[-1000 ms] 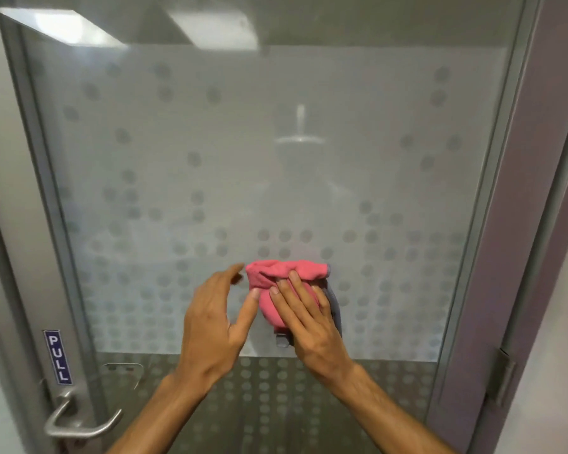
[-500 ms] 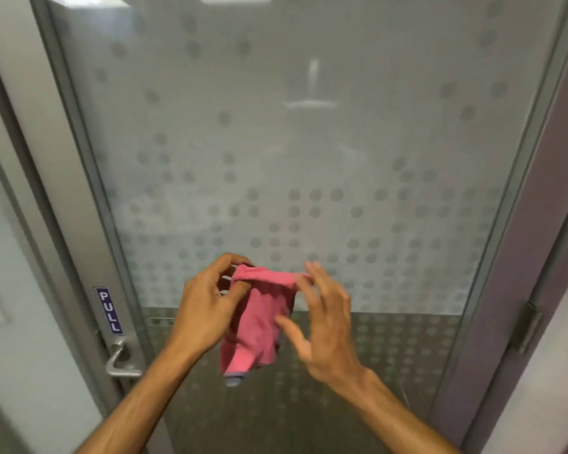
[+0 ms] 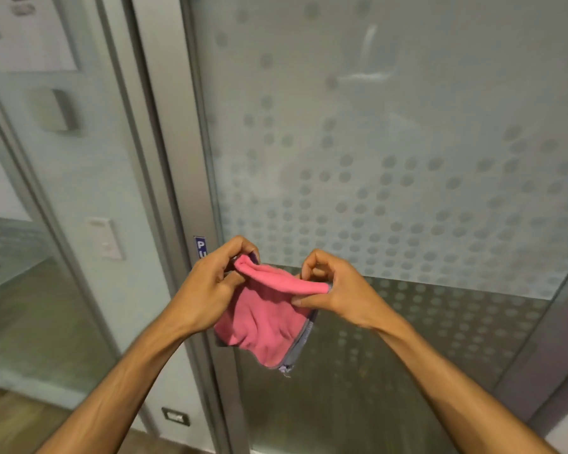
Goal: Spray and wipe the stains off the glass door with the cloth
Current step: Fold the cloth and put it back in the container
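A pink cloth (image 3: 266, 319) with a grey-purple hem hangs in front of the glass door (image 3: 391, 152), away from the pane. My left hand (image 3: 217, 283) pinches its upper left corner and my right hand (image 3: 332, 286) pinches its upper right edge, so the cloth is stretched between them and droops below. The door is frosted with a pattern of grey dots and has a darker dotted band lower down. No spray bottle is in view.
The door's metal frame (image 3: 181, 178) runs down the left of the pane, with a blue PULL sticker (image 3: 200, 246) partly hidden behind my left hand. A glass side panel (image 3: 56, 191) and a wall switch (image 3: 107, 238) lie to the left. A wall socket (image 3: 175, 415) sits low down.
The cloth came off the glass, where my right hand pressed it. Both hands now hold it spread between them, and the view has swung left and down.
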